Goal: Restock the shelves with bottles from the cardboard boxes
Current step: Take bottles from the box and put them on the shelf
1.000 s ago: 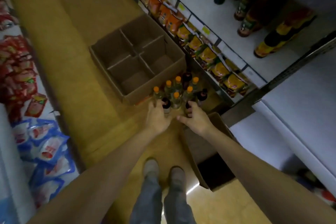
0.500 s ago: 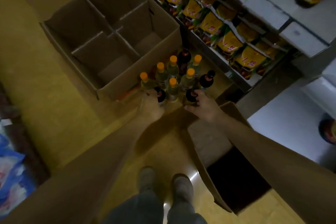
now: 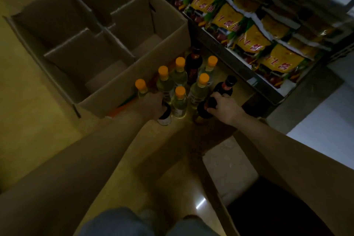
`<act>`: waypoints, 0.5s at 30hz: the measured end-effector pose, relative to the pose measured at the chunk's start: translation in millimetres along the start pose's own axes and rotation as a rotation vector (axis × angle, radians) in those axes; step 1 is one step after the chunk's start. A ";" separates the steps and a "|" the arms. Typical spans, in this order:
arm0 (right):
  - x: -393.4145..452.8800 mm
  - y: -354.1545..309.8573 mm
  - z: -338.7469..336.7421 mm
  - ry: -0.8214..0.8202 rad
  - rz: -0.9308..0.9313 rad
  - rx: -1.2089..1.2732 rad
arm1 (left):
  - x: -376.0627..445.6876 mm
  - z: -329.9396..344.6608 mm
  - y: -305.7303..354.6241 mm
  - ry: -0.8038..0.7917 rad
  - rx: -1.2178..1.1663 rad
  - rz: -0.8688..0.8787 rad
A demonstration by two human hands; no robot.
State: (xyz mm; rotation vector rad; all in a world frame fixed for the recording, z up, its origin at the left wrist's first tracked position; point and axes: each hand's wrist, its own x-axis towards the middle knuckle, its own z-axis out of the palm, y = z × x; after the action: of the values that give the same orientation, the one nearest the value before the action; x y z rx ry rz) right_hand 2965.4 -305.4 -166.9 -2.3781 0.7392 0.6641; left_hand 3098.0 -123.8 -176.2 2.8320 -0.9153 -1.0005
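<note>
At far left I note a cardboard box (image 3: 107, 44) on the floor (image 3: 34, 120), its dividers showing bare compartments. Just right of its near corner stands a cluster of bottles (image 3: 180, 82), mostly pale with orange caps, some dark. My left hand (image 3: 155, 104) is on top of a dark bottle (image 3: 165, 116) at the cluster's near left edge; its fingers wrap over the cap. My right hand (image 3: 224, 107) holds a second dark bottle (image 3: 206, 109) at the near right, fingers curled round its neck. Behind the cluster, the bottom shelf (image 3: 239, 67) carries yellow packets (image 3: 252, 41). Another open box (image 3: 226, 210) sits at lower right.
</note>
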 end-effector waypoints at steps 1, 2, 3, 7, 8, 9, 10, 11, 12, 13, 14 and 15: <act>3.2 -0.2 1.6 -0.002 -0.013 -0.011 | 3.4 0.9 0.5 -0.004 0.011 0.002; 6.1 -0.6 3.6 -0.009 -0.023 -0.020 | 7.2 2.8 0.4 -0.012 0.023 0.001; 9.3 -1.0 6.1 -0.015 -0.032 -0.030 | 9.7 4.6 0.8 -0.020 0.036 0.001; 21.5 -1.8 14.1 0.003 -0.052 -0.116 | 18.8 15.7 -4.2 0.045 0.071 0.105; 23.3 -2.2 15.9 0.024 -0.056 -0.155 | 21.1 19.5 -7.1 0.084 0.087 0.130; 24.5 -2.2 17.9 0.059 -0.062 -0.201 | 22.6 22.6 -8.9 0.127 0.116 0.133; 25.2 -2.3 19.8 0.103 -0.068 -0.249 | 23.3 25.5 -9.7 0.174 0.157 0.125; 25.6 -1.7 22.2 0.151 -0.079 -0.288 | 23.0 27.7 -9.1 0.218 0.205 0.115; 25.3 -1.4 24.5 0.190 -0.089 -0.313 | 22.3 29.8 -7.9 0.260 0.251 0.104; 25.0 -1.1 26.7 0.218 -0.101 -0.320 | 20.5 31.6 -6.1 0.295 0.291 0.091; 24.4 -0.9 28.2 0.230 -0.109 -0.313 | 18.3 32.7 -4.1 0.320 0.316 0.078; 23.6 -0.9 29.9 0.232 -0.117 -0.296 | 15.5 33.5 -1.7 0.334 0.333 0.069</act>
State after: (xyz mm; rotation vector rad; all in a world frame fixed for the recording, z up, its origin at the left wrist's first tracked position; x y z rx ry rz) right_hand 2974.6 -294.3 -202.1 -2.7811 0.6244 0.4811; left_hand 3089.3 -124.4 -212.1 3.0635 -1.2220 -0.3750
